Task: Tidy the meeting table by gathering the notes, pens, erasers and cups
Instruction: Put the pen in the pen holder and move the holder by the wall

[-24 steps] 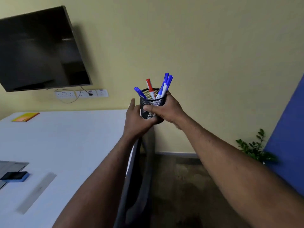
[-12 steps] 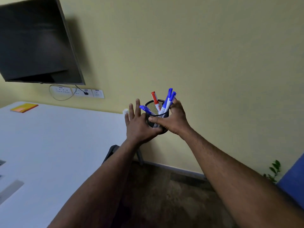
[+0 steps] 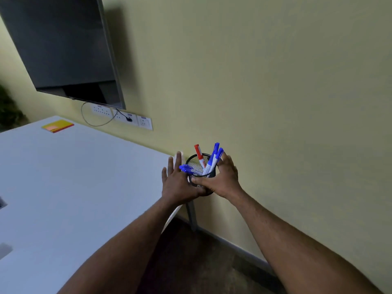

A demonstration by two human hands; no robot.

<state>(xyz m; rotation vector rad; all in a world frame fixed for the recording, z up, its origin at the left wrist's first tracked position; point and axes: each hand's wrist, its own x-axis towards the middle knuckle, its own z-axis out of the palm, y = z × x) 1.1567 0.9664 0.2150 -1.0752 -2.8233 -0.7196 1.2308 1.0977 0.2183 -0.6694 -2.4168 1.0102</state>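
Two hands holding black wire-mesh pen cup (image 3: 201,164) just past far right corner of white surface (image 3: 84,177). Right hand (image 3: 222,179) clamping around cup wall, thumb across front. Left hand (image 3: 180,183) supporting cup's left side, fingers spread straight. Red-capped marker (image 3: 199,154) and blue-capped markers (image 3: 214,158) standing inside cup. Yellow sticky-note pad (image 3: 58,125) lying at far edge of surface, well apart from cup.

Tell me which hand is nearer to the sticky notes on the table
Left. The left hand is on the table side of the mesh pen cup, toward the sticky notes at the far corner; the right hand grips the cup's wall side.
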